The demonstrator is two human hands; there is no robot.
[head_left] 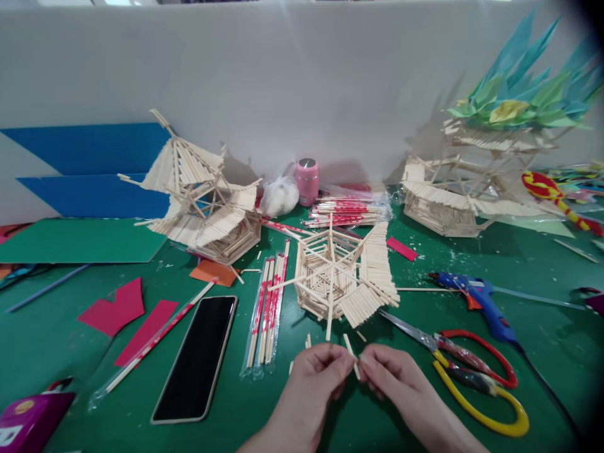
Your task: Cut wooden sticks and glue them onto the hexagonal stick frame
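Observation:
Close to the front edge of the view, my left hand (315,376) and my right hand (395,376) meet, fingers closed in a pinch. Between their fingertips is a short piece of wooden stick (348,345), tilted, its lower part partly covered by the fingers. Just beyond them stands a web-like wooden stick frame (325,277), with slatted panels (377,258) along its right side. Paper-wrapped chopsticks (268,308) in clear plastic lie left of the frame. Large scissors (436,343) with red and yellow handles rest beside my right hand.
A blue glue gun (479,292) lies at right, its cord running forward. A phone (195,358) lies at left near red paper pieces (116,308). Behind stand a tiered stick model (202,207), a pink flask (307,182) and another stick model (438,207).

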